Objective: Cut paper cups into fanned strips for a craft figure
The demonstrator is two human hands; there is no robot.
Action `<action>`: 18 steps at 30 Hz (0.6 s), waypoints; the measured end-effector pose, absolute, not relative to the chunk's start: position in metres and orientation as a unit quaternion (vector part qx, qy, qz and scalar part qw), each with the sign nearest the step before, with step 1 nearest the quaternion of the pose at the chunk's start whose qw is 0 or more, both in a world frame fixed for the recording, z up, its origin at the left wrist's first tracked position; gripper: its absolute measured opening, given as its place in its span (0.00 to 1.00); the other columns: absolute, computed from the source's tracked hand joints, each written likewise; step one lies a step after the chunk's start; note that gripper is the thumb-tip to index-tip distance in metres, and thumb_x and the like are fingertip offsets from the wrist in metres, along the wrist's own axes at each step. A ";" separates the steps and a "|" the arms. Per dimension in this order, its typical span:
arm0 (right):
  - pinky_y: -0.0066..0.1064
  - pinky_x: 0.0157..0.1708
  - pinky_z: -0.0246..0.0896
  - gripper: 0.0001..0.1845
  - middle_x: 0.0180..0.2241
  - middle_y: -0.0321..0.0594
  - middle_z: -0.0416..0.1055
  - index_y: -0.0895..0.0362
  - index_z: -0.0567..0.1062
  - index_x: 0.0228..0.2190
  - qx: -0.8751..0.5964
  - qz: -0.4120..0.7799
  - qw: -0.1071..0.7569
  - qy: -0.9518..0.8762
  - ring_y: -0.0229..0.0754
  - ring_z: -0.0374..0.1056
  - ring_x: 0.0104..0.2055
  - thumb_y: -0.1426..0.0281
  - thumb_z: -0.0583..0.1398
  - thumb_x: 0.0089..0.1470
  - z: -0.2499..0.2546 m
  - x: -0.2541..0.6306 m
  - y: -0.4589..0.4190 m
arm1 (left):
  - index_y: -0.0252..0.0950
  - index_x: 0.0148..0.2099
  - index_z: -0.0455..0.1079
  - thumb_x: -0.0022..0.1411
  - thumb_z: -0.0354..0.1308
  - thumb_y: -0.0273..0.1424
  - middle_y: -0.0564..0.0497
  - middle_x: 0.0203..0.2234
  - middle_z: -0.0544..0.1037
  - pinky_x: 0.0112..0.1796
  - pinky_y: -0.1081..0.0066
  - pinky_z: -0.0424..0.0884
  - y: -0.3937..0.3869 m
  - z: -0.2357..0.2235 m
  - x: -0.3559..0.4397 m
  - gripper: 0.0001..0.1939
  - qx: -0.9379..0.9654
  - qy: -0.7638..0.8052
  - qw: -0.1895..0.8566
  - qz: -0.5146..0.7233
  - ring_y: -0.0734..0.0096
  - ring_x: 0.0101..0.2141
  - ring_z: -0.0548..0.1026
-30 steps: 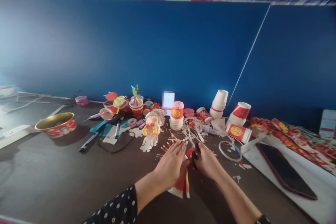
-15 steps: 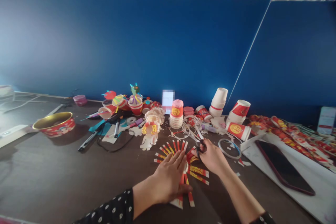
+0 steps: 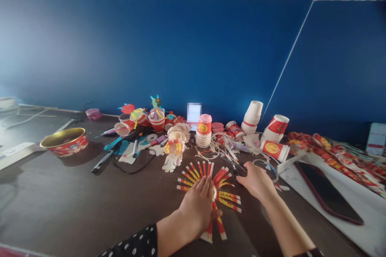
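Head view: left hand (image 3: 196, 205) open, palm flat, pressing red-and-yellow paper cup strips (image 3: 208, 180) fanned out on dark tabletop (image 3: 60, 196). Right hand (image 3: 257, 180) closed on black-handled scissors (image 3: 239, 170), just beside strips.
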State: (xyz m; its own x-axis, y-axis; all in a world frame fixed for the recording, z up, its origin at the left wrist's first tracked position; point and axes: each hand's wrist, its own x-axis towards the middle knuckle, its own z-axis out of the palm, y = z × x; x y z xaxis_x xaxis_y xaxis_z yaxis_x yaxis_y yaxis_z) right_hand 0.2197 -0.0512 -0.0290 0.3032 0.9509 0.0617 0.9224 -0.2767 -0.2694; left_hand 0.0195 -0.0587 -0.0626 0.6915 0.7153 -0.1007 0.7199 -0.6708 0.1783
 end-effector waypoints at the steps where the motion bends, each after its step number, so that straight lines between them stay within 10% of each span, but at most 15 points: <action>1: 0.33 0.30 0.57 0.16 0.35 0.49 0.72 0.58 0.69 0.34 -0.798 0.052 0.120 -0.588 0.52 0.68 0.38 0.64 0.57 0.41 -0.028 0.220 -0.051 | 0.20 0.59 0.48 0.58 0.43 0.46 0.32 0.58 0.45 0.55 0.56 0.47 -0.059 -0.061 0.020 0.38 0.913 0.395 0.100 -0.011 0.52 0.58 0.45; 18: 0.39 0.28 0.61 0.14 0.33 0.48 0.74 0.56 0.71 0.36 -0.799 0.002 0.075 -0.597 0.54 0.70 0.35 0.65 0.58 0.45 -0.018 0.224 -0.060 | 0.25 0.62 0.36 0.56 0.38 0.51 0.39 0.60 0.35 0.57 0.58 0.38 -0.073 -0.054 0.009 0.42 0.902 0.392 0.179 0.039 0.58 0.59 0.33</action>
